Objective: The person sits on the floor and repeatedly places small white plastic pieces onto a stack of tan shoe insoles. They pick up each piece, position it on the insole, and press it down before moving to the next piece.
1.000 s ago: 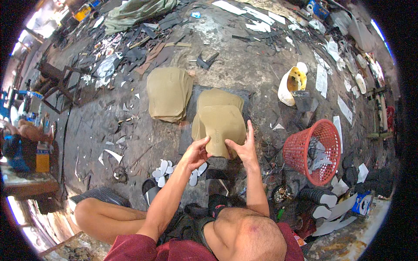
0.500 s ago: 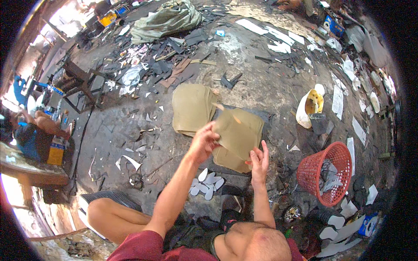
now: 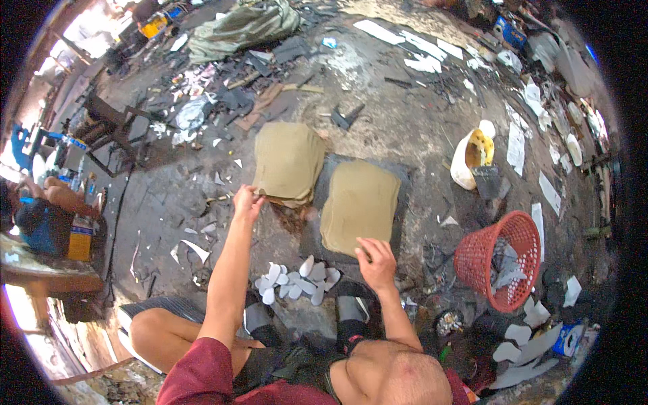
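Sheets (image 3: 289, 158) left of the mat (image 3: 401, 214) are pinched by the left hand (image 3: 247, 204); the right hand (image 3: 378, 262) is half-curled, grip unclear.

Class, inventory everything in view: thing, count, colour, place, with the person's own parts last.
Sheet stacks: two, tan, centre
Board: one, dark grey, under right stack
Sole-shaped pieces: over a dozen, pale, below stacks
Basket: one, red, right
Container: one, white, beyond basket
Cloth: one, greenish, top
Strips: several, white, upper right
Frame: one, black, left
Scraps: uncounted, mostly black and white, floor
Edge clutter: uncounted, mixed, blurred
Another person: one, partly visible, far left
Left hand: one, bare, at left stack's near edge
Right hand: one, bare, at right stack's near edge
Knees: two, bare, bottom
Shirt: one, maroon, bottom
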